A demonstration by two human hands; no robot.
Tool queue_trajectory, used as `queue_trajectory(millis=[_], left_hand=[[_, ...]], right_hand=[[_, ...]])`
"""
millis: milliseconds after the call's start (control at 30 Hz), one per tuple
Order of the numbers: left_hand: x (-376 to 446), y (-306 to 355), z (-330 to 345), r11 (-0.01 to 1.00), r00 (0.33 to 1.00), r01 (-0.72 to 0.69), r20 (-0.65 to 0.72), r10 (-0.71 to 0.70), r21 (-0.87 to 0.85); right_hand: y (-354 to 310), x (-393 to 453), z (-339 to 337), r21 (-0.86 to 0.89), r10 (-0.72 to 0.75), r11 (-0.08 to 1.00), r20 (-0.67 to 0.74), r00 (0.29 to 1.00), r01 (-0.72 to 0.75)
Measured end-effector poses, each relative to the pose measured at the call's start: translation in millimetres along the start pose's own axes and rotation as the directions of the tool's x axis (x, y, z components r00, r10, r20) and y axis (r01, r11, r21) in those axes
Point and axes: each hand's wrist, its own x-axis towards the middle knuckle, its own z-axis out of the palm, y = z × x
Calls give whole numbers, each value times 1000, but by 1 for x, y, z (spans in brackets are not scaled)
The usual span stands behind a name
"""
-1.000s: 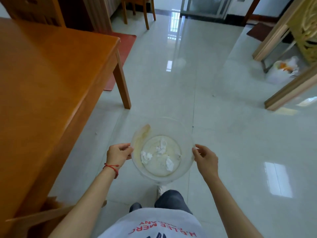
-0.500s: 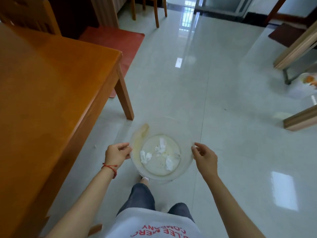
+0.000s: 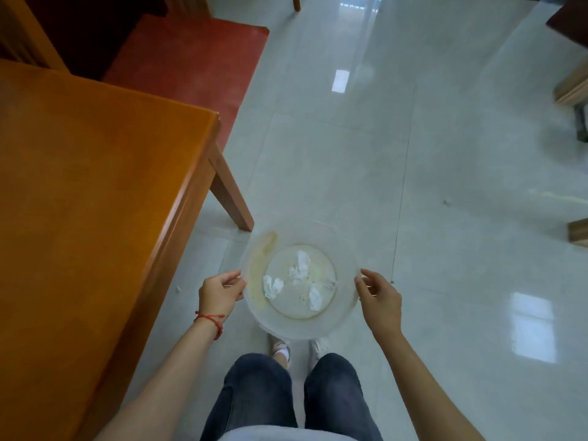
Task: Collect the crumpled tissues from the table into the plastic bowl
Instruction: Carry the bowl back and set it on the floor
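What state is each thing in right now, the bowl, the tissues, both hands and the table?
plastic bowl: held level above the floor, upright, by its rim.
crumpled tissues: several lie loose on the bowl's bottom.
left hand: grips the bowl's left rim.
right hand: grips the bowl's right rim.
table: stands to the left, apart from the bowl; no tissues on the part in view.

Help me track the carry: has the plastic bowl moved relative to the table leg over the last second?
Yes. The plastic bowl, held by the left hand and right hand, is now closer to the table leg, carried forward past the table's corner.
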Motion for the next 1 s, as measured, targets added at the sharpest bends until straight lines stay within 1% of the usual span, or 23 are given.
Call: queue_trajectory(millis=[133,300,767,1000], left_hand=[[46,-12,18,999,999,34,-31,-34,-12],[106,-44,46,998,995,61,-82,-61,-8],[270,-176,118,996,987,88,-138,-82,31],[334,-218,146,994,984,100,-154,-94,32]], right_hand=[[12,48,29,-23,13,1000,23,1000,-13],[45,107,70,-54,40,998,66,997,-36],[178,242,206,-99,24,995,102,994,-14],[219,289,259,-132,51,991,98,994,-38]])
